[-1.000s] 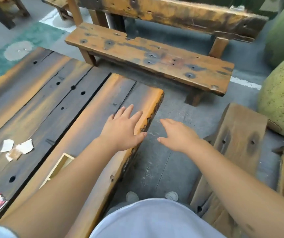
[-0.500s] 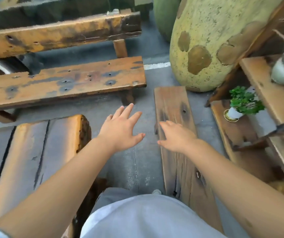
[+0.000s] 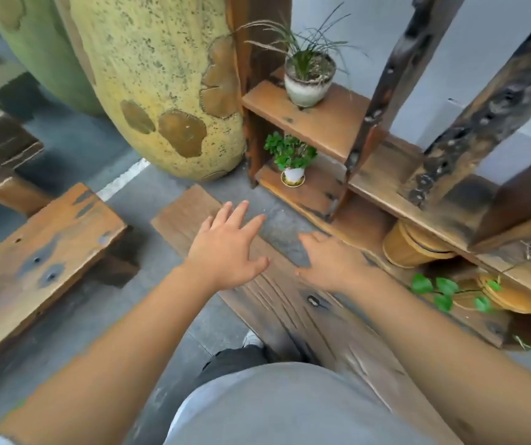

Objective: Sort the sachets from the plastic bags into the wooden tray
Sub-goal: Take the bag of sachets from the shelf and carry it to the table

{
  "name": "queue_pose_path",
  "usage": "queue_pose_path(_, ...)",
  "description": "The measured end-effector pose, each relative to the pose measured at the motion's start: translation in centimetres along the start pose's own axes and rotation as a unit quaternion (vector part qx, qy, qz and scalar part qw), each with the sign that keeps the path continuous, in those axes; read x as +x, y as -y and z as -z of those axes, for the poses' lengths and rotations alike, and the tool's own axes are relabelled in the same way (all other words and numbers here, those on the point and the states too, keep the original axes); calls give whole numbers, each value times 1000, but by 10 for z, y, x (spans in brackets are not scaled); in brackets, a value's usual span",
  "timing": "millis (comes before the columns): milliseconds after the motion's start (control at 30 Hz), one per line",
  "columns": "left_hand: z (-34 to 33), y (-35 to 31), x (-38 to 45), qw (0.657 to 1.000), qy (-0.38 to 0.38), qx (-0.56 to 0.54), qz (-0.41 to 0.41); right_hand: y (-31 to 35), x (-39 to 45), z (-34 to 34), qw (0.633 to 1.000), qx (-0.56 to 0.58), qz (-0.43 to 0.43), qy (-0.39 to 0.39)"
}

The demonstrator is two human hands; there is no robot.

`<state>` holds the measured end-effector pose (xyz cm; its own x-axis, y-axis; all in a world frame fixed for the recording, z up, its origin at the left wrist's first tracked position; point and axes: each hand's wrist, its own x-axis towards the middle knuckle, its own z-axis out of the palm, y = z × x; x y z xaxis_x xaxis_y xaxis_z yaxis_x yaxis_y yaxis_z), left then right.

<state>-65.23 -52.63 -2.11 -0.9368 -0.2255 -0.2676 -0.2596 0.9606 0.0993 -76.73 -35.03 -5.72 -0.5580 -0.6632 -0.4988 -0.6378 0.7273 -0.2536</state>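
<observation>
No sachets, plastic bags or wooden tray are seen anywhere in the frame. The left hand (image 3: 225,248) and right hand (image 3: 331,261) are held out at centre, palms down, fingers spread, and nothing is gripped by either. Beneath them a weathered plank (image 3: 289,303) is laid on the grey floor (image 3: 74,146). A wooden bench (image 3: 33,261) is seen at left, a large yellow speckled form (image 3: 161,75) at upper centre, and a shelf (image 3: 315,120) with two potted plants (image 3: 309,75) at upper right. Compared with a second ago, the counter with its scattered cards is lost from view, the camera having been swung rightward; the hands are kept in the same open pose.
</observation>
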Motion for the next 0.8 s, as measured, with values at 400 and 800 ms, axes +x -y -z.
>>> queue_pose_path(400, 38, -52, 109, 968, 27, 61, -244, -69, -41, 37, 968, 88, -223, -79)
queue_pose_path(800, 120, -158, 153, 934, -96, 80, -334, -119, -96, 102, 920, 66, -317, -219)
